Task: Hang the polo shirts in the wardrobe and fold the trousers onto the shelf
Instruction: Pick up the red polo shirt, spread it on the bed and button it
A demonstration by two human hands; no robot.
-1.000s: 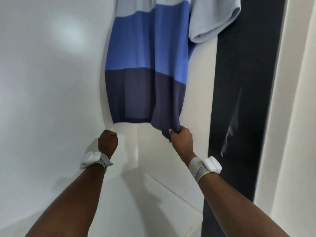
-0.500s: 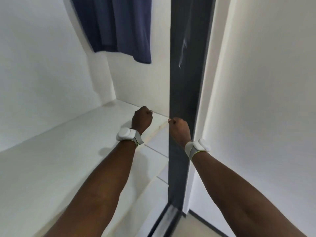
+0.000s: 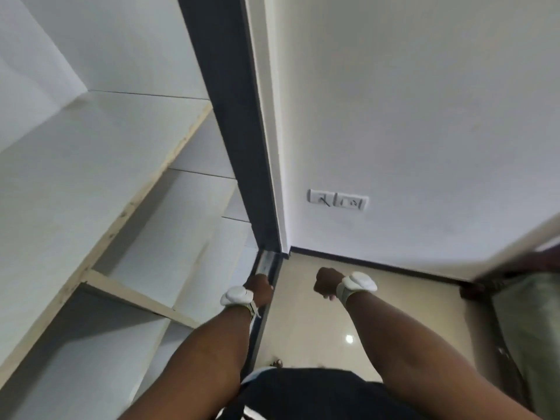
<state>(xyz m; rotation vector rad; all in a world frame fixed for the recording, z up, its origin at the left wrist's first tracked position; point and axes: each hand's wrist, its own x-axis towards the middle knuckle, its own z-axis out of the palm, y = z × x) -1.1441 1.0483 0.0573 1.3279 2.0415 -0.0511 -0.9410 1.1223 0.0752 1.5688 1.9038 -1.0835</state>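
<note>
My left hand (image 3: 260, 287) is curled into a fist and holds nothing, low down beside the wardrobe's bottom rail (image 3: 266, 265). Over the floor my right hand (image 3: 326, 284) is likewise a closed, empty fist. Each wrist wears a white band. The wardrobe's white shelves (image 3: 91, 183) with pale wood edges fill the left side. No polo shirt or trousers show in the head view.
The wardrobe's dark vertical frame (image 3: 230, 122) runs down the middle. A white wall with a switch plate (image 3: 338, 201) stands to the right, above a beige floor (image 3: 378, 298). A bed edge with greenish fabric (image 3: 527, 328) sits at the far right.
The view has swung down and right, away from the hanging blue striped polo shirt. My right hand let go of its hem, and both hands dropped low near the floor.
</note>
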